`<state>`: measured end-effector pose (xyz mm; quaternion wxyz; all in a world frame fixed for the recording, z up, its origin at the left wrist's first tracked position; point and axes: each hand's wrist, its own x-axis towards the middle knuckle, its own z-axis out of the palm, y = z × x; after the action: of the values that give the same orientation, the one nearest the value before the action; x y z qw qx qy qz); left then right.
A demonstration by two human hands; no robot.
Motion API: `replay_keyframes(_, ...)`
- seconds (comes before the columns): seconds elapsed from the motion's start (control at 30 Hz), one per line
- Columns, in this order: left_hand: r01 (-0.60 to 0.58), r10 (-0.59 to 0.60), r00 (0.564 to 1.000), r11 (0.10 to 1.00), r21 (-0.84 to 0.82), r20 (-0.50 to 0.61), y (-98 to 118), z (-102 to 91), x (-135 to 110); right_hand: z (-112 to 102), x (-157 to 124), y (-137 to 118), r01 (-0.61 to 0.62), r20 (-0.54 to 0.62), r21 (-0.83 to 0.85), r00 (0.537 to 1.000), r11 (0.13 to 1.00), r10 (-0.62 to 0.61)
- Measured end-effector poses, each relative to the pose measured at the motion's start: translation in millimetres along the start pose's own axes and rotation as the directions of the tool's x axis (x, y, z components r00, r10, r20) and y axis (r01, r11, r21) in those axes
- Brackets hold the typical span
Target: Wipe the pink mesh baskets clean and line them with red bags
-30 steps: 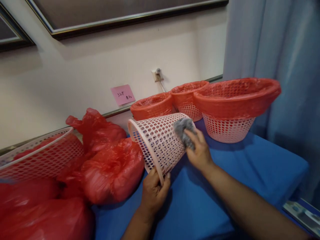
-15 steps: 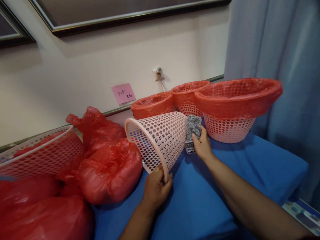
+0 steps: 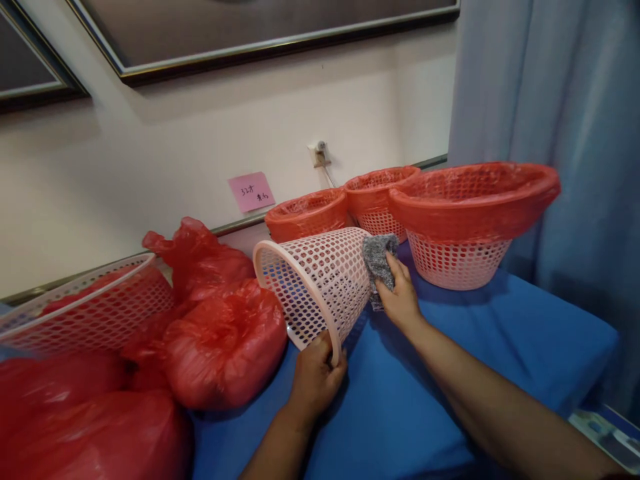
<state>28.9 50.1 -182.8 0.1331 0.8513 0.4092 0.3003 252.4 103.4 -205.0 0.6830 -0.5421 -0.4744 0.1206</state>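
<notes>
A pale pink perforated plastic basket point(image 3: 325, 270) lies tipped on its side, its mouth facing left toward me. My left hand point(image 3: 320, 373) grips the lower part of its rim, fingers inside and thumb outside. In my right hand point(image 3: 400, 293) is a grey cleaning cloth point(image 3: 379, 260), pressed against the base end of the basket. The fingers of that hand are bent over the cloth, and its lower edge hangs below them.
Behind stand three baskets lined with red bags, the largest a basket point(image 3: 460, 260) at right. Full red plastic bags point(image 3: 225, 347) and another basket point(image 3: 145, 267) crowd the left. A blue cloth point(image 3: 390, 413) covers the table. A pink note point(image 3: 251, 191) is on the wall.
My right hand has moved slightly left, and the cloth, flat against the base before, is now crumpled against it. My left hand keeps its hold on the rim. The view has shifted a little.
</notes>
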Motion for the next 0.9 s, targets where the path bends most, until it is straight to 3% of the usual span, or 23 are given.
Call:
replay_keyframes(0.07,0.006,-0.006,1.000,1.000,-0.029,-0.001,-1.6,-0.7,-0.4,-5.3,-14.0,-24.0,0.221,0.055,-0.012,0.974,0.975,-0.220)
replay_keyframes(0.1,0.011,-0.011,1.000,0.999,-0.052,0.004,-2.7,-1.2,-0.9,-8.4,-22.2,-37.0,0.348,0.112,-0.003,0.932,0.937,-0.346)
replay_keyframes(0.2,0.039,-0.035,0.999,0.992,-0.117,0.041,-5.3,-3.0,-2.9,-15.8,-41.1,-67.6,0.647,0.283,0.070,0.717,0.760,-0.637)
replay_keyframes(0.23,0.045,-0.039,0.998,0.991,-0.127,0.049,-5.7,-3.7,-3.4,-16.4,-42.5,-71.8,0.696,0.308,0.081,0.664,0.714,-0.682)
replay_keyframes(0.27,0.043,-0.037,0.998,0.991,-0.126,0.047,-5.8,-4.4,-3.6,-15.9,-40.5,-72.0,0.718,0.316,0.072,0.642,0.692,-0.699)
replay_keyframes(0.3,0.035,-0.031,0.999,0.993,-0.115,0.037,-5.8,-5.1,-3.6,-14.5,-35.1,-67.9,0.715,0.307,0.042,0.656,0.698,-0.690)
replay_keyframes(0.37,0.015,-0.014,1.000,0.996,-0.083,0.006,-5.4,-6.3,-2.8,-10.3,-16.0,-48.6,0.631,0.254,-0.054,0.759,0.774,-0.600)
replay_keyframes(0.47,0.005,-0.006,1.000,0.998,-0.057,-0.008,-6.0,-6.3,-0.9,-7.7,19.5,-5.4,0.362,0.110,-0.209,0.932,0.908,-0.346)
replay_keyframes(0.53,0.009,-0.009,1.000,0.999,-0.049,0.015,-7.3,-4.8,0.0,-10.9,36.3,18.0,0.195,0.055,-0.296,0.981,0.935,-0.188)
replay_keyframes(0.6,0.008,-0.007,1.000,0.999,-0.033,0.028,-8.9,-2.9,0.5,-16.0,41.8,27.3,0.137,0.059,-0.353,0.991,0.926,-0.123)
replay_keyframes(0.67,0.004,-0.003,1.000,1.000,-0.019,0.025,-10.0,-1.5,0.8,-19.9,36.0,21.1,0.204,0.103,-0.353,0.978,0.913,-0.179)
replay_keyframes(0.73,0.006,-0.006,1.000,1.000,-0.017,0.026,-10.7,-1.0,0.8,-21.2,22.6,4.6,0.360,0.181,-0.291,0.931,0.887,-0.318)
replay_keyframes(0.8,0.011,-0.010,0.999,1.000,-0.018,0.036,-11.5,-1.0,0.6,-20.8,7.1,-13.4,0.509,0.258,-0.198,0.851,0.838,-0.456)
replay_keyframes(0.87,0.018,-0.017,0.999,1.000,-0.020,0.049,-12.8,-0.8,0.0,-19.9,-5.2,-25.6,0.573,0.288,-0.114,0.801,0.811,-0.525)
replay_keyframes(0.9,0.024,-0.023,0.998,1.000,-0.018,0.054,-13.6,-0.7,-0.4,-19.3,-9.0,-28.5,0.566,0.275,-0.077,0.804,0.821,-0.528)
